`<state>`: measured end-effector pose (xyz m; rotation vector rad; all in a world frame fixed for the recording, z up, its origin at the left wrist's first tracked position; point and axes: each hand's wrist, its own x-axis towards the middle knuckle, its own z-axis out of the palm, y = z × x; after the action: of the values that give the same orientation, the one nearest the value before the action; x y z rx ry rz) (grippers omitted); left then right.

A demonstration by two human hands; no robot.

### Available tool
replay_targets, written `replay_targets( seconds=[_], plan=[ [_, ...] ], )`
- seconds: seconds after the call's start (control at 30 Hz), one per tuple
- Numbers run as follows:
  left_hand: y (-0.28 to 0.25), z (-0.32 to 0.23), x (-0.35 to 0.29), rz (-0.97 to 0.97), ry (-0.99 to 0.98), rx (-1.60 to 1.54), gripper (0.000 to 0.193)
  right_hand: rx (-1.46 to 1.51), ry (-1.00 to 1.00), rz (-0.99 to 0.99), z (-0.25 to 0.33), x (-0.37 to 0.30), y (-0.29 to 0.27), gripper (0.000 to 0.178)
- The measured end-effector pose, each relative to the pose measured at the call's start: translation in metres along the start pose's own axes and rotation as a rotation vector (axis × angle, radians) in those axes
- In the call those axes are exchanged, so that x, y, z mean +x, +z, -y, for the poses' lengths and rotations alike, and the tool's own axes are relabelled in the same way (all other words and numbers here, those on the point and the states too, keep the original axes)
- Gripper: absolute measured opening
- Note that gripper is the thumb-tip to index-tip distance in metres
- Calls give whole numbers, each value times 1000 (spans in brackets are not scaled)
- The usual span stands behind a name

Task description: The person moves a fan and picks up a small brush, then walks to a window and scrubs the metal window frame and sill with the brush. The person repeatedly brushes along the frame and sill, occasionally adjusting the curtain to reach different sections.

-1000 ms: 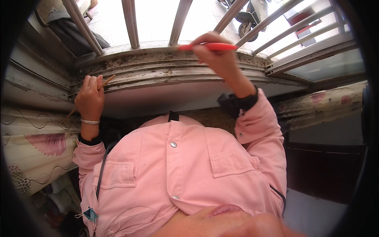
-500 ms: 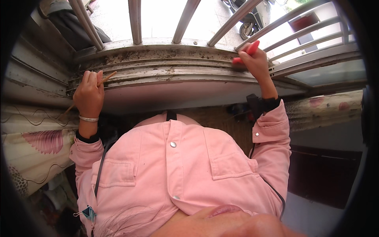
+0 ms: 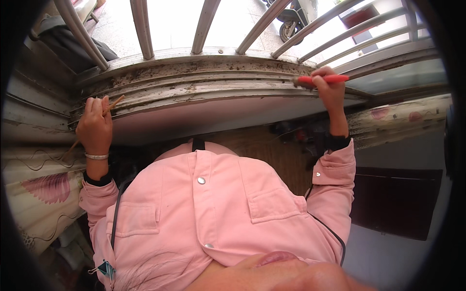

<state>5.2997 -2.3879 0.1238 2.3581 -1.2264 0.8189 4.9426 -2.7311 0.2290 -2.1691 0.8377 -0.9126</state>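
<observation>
My left hand (image 3: 94, 125) is closed around a thin wooden stick (image 3: 116, 103), resting at the near edge of a dirty window track (image 3: 208, 90) by its left end. One end of the stick shows above the fingers and the other runs down behind the wrist. At the right part of the track, my right hand (image 3: 330, 94) grips a brush by its red handle (image 3: 338, 78). The dark head of the brush points left over the grooves; whether it touches them I cannot tell. Dark dirt lies along the track, thickest in its far groove.
Metal window bars (image 3: 206, 25) rise beyond the track. A sliding glass pane (image 3: 403, 76) stands at the right. Patterned curtains (image 3: 41, 186) hang at both sides. Outside are a parked scooter (image 3: 293, 22) and a dark cloth-like thing (image 3: 73, 41). The wall (image 3: 213, 112) drops below the sill.
My right hand has come down from near the bars toward me, and the brush now lies more level, pointing left. My left hand keeps its hold; the whole view has shifted slightly.
</observation>
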Motion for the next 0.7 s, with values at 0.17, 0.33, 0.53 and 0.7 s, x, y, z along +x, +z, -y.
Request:
replay_targets(
  seconds=[0.17,0.33,0.53,0.7],
  plan=[
    [0,-6,0,4,11,0,30,-255,-213,10,-42,-2,20,3],
    [0,-7,1,-19,7,35,30,-6,-292,101,9,4,83,2],
    [-3,0,-2,-30,-17,56,30,286,-208,51,56,-17,101,6],
    [0,-1,-5,-38,-15,6,29,-114,-262,-99,24,-22,60,7]
  ],
)
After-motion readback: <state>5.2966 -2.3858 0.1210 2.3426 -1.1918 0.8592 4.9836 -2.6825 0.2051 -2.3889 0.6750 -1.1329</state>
